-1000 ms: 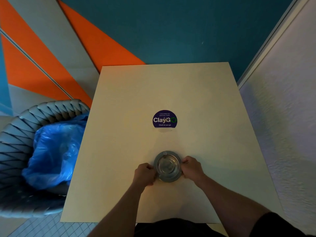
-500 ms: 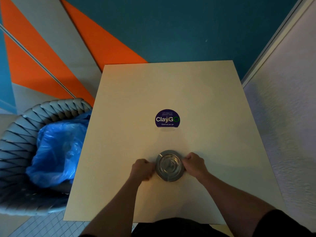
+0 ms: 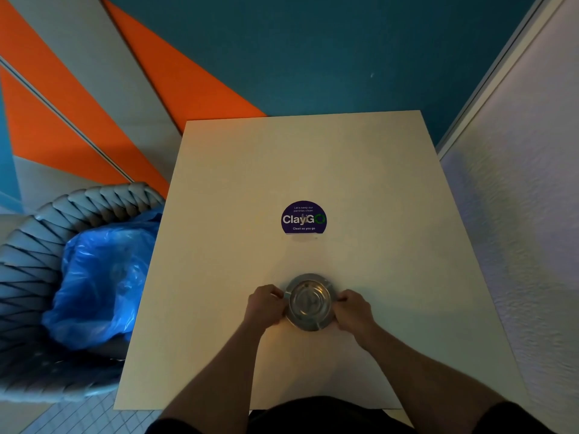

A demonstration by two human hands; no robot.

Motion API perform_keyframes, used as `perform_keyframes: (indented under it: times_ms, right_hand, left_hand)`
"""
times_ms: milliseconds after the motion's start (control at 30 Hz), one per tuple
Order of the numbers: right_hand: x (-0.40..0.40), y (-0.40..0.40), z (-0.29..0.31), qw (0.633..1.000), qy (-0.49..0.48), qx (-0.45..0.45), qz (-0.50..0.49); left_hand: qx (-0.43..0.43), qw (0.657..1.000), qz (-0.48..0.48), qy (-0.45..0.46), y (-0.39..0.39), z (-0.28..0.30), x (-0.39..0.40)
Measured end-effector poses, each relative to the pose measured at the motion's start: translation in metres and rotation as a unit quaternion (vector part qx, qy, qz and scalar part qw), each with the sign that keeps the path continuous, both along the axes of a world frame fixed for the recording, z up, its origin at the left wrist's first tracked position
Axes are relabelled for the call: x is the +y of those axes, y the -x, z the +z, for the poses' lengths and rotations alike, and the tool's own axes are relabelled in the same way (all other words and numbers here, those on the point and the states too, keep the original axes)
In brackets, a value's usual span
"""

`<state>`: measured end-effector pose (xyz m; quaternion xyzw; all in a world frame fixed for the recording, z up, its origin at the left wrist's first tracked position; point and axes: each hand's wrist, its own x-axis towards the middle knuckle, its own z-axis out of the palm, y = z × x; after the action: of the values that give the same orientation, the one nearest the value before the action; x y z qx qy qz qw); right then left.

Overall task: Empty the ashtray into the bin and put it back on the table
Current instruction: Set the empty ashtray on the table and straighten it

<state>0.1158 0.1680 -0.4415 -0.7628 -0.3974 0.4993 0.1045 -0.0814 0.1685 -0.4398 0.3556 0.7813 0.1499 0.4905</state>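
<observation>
A round metal ashtray (image 3: 310,302) rests on the pale square table (image 3: 238,189), near its front edge. My left hand (image 3: 264,306) grips the ashtray's left rim with curled fingers. My right hand (image 3: 354,308) grips its right rim the same way. The bowl looks shiny; I cannot tell whether anything lies in it. A grey woven bin (image 3: 34,245) lined with a blue plastic bag (image 3: 100,277) stands on the floor just left of the table.
A purple round "ClayGo" sticker (image 3: 303,218) sits at the table's middle. A white textured wall (image 3: 526,233) runs along the table's right side. Teal and orange wall panels lie behind the table.
Both hands stay closed on the ashtray's rim on the table. Only the camera view has shifted slightly.
</observation>
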Motion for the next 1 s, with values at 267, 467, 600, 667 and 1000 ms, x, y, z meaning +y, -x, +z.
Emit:
perform_keyframes:
  times_ms: [267, 467, 600, 667, 1000]
  right_hand:
    - [0.027, 0.005, 0.003, 1.000, -0.013, -0.004, 0.018]
    - [0.032, 0.006, 0.005, 0.999, -0.015, 0.005, 0.033]
    - [0.022, -0.006, 0.003, 1.000, -0.008, -0.008, 0.014]
    - [0.016, -0.010, 0.001, 1.000, 0.000, -0.013, 0.014]
    - [0.003, -0.012, -0.001, 1.000, 0.008, -0.005, 0.024]
  left_hand:
    - [-0.072, 0.993, 0.033, 0.087, -0.004, -0.001, -0.023]
    - [-0.078, 0.989, 0.051, 0.111, -0.003, 0.000, -0.024]
    - [-0.032, 0.994, 0.089, 0.063, -0.001, 0.002, -0.018]
    - [-0.023, 0.994, 0.094, 0.042, -0.001, 0.003, -0.015]
    - [-0.024, 0.996, 0.085, 0.033, -0.003, 0.000, -0.013]
